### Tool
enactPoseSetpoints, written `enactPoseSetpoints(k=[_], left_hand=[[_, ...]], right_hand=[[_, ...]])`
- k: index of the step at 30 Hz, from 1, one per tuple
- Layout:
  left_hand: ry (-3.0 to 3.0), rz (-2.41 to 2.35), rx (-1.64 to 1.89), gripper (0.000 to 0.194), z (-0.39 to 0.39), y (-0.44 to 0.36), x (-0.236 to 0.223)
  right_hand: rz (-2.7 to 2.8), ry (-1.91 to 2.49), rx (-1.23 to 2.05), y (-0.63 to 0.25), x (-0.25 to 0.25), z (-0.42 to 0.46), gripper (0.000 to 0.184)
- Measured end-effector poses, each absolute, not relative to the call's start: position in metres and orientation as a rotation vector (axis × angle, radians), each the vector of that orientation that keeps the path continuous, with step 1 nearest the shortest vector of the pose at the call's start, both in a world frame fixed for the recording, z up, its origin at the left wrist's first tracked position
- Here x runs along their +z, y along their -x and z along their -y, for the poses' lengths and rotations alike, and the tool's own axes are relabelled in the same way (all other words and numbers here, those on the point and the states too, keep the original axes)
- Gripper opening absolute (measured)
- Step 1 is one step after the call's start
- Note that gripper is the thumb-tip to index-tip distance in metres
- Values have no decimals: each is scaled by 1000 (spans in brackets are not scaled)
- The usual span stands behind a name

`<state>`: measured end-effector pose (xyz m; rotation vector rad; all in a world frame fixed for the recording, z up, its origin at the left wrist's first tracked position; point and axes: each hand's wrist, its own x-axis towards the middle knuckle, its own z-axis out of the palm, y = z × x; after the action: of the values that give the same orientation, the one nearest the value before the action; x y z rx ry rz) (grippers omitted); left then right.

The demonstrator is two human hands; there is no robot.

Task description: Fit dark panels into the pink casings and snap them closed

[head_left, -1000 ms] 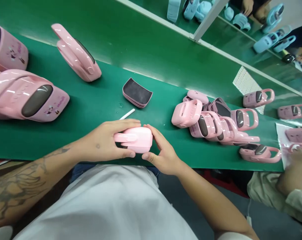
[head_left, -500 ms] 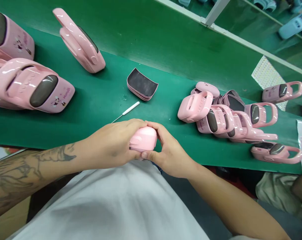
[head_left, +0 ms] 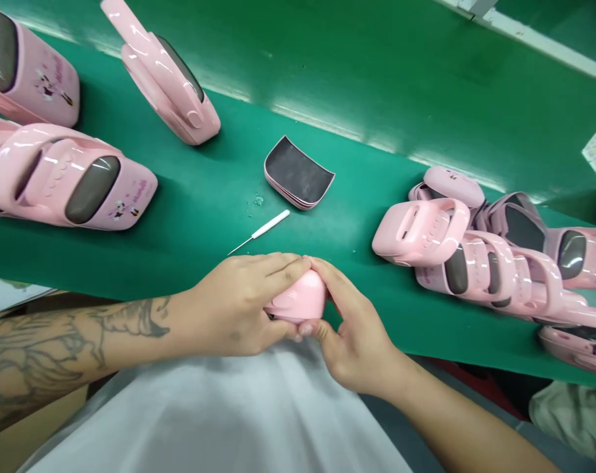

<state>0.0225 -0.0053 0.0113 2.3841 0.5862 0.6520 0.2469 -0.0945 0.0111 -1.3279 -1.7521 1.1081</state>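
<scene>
Between both hands, close to my body, is a pink plastic casing [head_left: 305, 297], rounded at its end; the fingers cover much of it. My left hand [head_left: 243, 302] wraps its left side, with the thumb underneath. On the other side my right hand [head_left: 354, 322] grips it, fingertips on top and thumb at the lower edge. Just beyond lies a white-handled pick [head_left: 271, 225] with a thin metal shaft. Farther back sits a small stack of curved panels [head_left: 300, 174], dark inside with pink rims.
Pink handled casings with dark windows [head_left: 93, 190] stand at the left, and another [head_left: 172, 79] rests tilted behind them. Several more pink casings [head_left: 420, 230] are piled at the right. A green wall [head_left: 357, 72] backs the green bench [head_left: 219, 197]. A person's sleeve [head_left: 573, 414] shows at lower right.
The view has shifted, so the bench things appear larger and the right pile sits farther right. Both hands keep hold of the pink casing, which has tilted slightly.
</scene>
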Motion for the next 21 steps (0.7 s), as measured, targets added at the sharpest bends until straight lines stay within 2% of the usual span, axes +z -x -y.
enactPoseSetpoints(k=[3, 8, 12, 16, 18, 21], left_hand=[[-2386, -604, 571, 66, -1, -22, 14], [-2280, -743, 130, 80, -13, -19, 32], [-2123, -931, 4, 72, -10, -20, 41], [-2003, -996, 101, 68, 2, -25, 40], [-1992, -1000, 141, 71, 9, -26, 36], [-1991, -1027, 189, 86, 16, -23, 28]], right_hand=[[1701, 1341, 1189, -250, 12, 90, 72], [1687, 1344, 1289, -253, 17, 82, 71], [1818, 1447, 932, -238, 18, 77, 57], [1833, 1400, 499, -210, 11, 64, 52], [1814, 1347, 423, -202, 7, 58, 51], [1808, 1325, 436, -201, 1, 52, 47]])
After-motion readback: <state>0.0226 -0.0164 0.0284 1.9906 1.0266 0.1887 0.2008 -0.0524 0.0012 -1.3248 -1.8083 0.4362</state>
